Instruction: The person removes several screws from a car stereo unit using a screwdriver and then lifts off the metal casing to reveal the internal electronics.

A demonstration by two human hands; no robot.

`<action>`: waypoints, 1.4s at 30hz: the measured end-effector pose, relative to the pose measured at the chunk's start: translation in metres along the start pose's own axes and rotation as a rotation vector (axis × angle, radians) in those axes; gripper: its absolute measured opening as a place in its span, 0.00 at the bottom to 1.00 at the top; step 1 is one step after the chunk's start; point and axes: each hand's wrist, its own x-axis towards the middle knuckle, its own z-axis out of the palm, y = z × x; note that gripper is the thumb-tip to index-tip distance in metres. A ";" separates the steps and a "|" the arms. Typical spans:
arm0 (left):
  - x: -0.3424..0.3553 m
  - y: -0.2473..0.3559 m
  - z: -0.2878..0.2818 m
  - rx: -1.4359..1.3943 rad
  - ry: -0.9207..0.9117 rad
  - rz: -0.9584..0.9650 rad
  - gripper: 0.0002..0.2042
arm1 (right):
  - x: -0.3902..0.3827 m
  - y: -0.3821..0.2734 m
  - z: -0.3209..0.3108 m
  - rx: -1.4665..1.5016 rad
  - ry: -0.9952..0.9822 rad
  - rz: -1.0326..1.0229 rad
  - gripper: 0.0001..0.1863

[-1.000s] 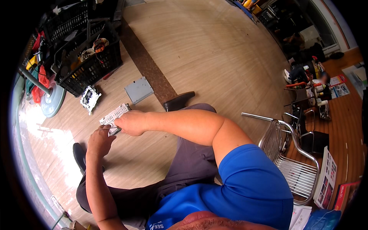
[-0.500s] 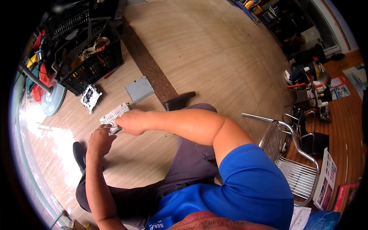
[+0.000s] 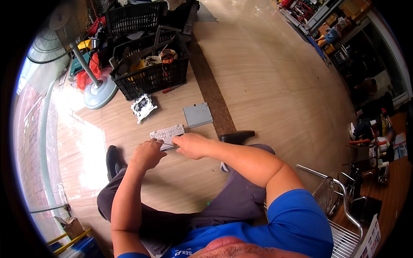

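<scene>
A white slotted part [image 3: 168,131], flat and boxy with a grey near side, is low over the floor in front of me. My left hand [image 3: 148,153] is closed at its near left corner, fingers curled against it. My right hand [image 3: 192,145] is closed at its near right side. Between the two hands runs a thin metal rod [image 3: 164,143], like a screwdriver shaft; its right end goes into my right fingers and its left end lies at my left fingertips. My fingers partly hide the part and the rod's ends.
Beyond lie a grey flat panel [image 3: 198,115], a white frame with dark innards [image 3: 144,107] and a red screwdriver [image 3: 171,89]. A black crate [image 3: 150,79] of tools and a fan's round base [image 3: 100,94] stand at the back left; a metal chair [image 3: 344,230] stands at right.
My view has swung left, so the whole scene sits further right and more of the fan shows. Both hands stay at the white slotted part, the rod still between them.
</scene>
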 end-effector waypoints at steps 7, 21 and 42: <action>0.010 0.011 -0.002 -0.095 0.013 0.014 0.22 | -0.007 0.015 -0.001 0.006 -0.003 0.055 0.14; 0.007 0.012 -0.007 -0.083 -0.033 -0.010 0.22 | -0.008 0.004 -0.004 -0.132 -0.077 -0.003 0.11; 0.006 0.010 -0.003 -0.074 -0.016 -0.013 0.22 | -0.002 0.006 0.002 -0.120 -0.092 -0.011 0.12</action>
